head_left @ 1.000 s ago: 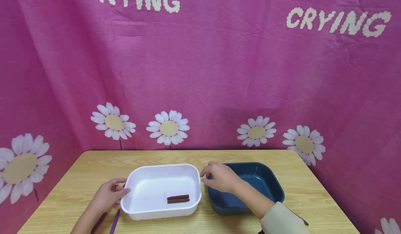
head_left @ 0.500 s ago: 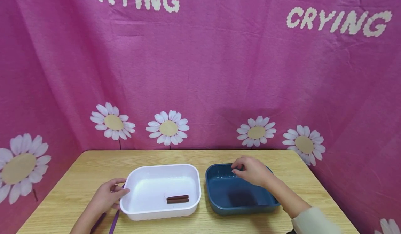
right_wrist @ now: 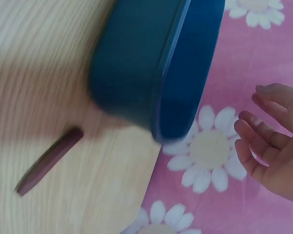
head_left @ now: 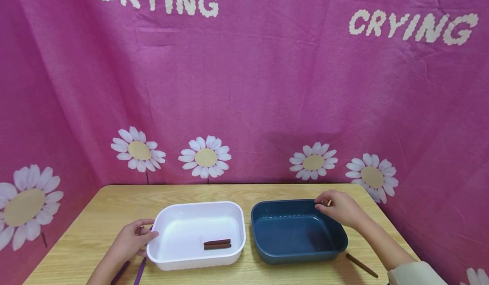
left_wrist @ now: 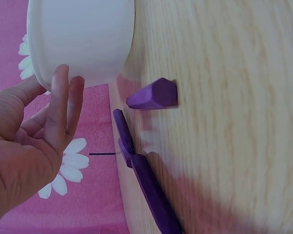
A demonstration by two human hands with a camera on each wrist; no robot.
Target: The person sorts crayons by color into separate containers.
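A white basin (head_left: 196, 259) stands on the table, two short brown sticks (head_left: 217, 244) side by side on its floor. At its left end my left hand (head_left: 131, 240) holds the wall, thumb over the rim and fingers against the outside; the left wrist view shows these fingers (left_wrist: 61, 95) at the wall. To the right is a dark blue basin (head_left: 299, 257) with nothing seen lying in it. My right hand (head_left: 340, 208) hovers by its far right corner, fingers loosely curled with nothing between them; in the right wrist view the hand (right_wrist: 273, 136) is apart from the basin.
Several purple flat-sided sticks (left_wrist: 156, 195) lie left of the white basin, close below my left hand. One brown stick (head_left: 362, 265) lies on the table (head_left: 386, 242) right of the blue basin. A pink curtain (head_left: 244, 85) with flowers hangs behind the table.
My right hand has moved right, from the gap between the basins across the blue basin to its far right corner, uncovering the brown stick. My left hand and both basins have stayed put.
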